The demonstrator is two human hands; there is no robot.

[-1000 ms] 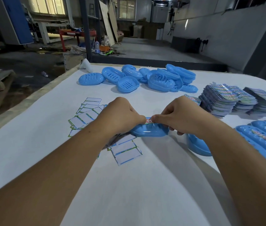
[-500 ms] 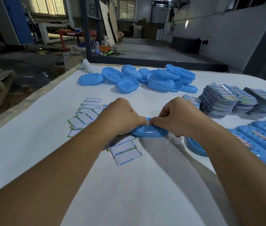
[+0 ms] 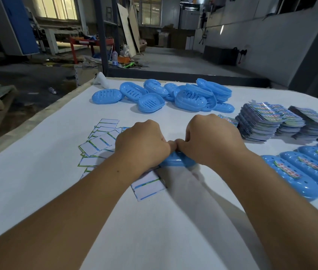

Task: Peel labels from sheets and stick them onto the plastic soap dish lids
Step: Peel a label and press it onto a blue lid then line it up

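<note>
on the white bench [image 3: 37, 191], both hands curl over one blue lid [image 3: 175, 161]. left hand [image 3: 141, 143] and right hand [image 3: 210, 139] each hold it in a tight grip, thumbs meeting on top.

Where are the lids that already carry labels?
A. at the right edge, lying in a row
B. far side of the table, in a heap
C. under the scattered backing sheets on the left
A: the labelled lids lie side by side at the table's right edge, each with a colourful label on top; the far heap shows no labels.
</note>
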